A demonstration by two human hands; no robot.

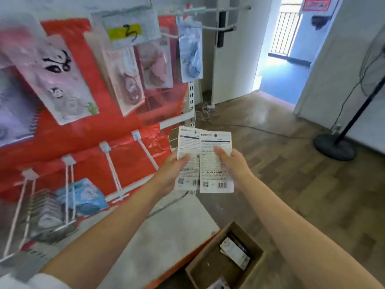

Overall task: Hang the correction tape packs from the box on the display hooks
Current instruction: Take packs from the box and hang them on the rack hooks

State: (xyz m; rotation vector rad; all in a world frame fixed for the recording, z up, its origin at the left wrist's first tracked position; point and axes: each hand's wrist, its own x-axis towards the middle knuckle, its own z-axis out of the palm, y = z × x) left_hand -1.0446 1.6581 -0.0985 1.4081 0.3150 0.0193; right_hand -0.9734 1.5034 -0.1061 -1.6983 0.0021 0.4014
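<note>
White card packs, printed backs toward the camera, stand upright in front of the rack: the left hand (pixel 174 173) pinches the left pack (pixel 188 155) and the right hand (pixel 232 165) pinches the right pack (pixel 215 163), thumbs on the near faces, the two overlapping at their inner edges. Their long axes run vertically. Bare hooks (pixel 145 150) jut out just left of and below the left pack, so the left hand is nearer. Hang holes at the top edges are too blurred to make out. More packs lie in the box (pixel 210 265) below.
</note>
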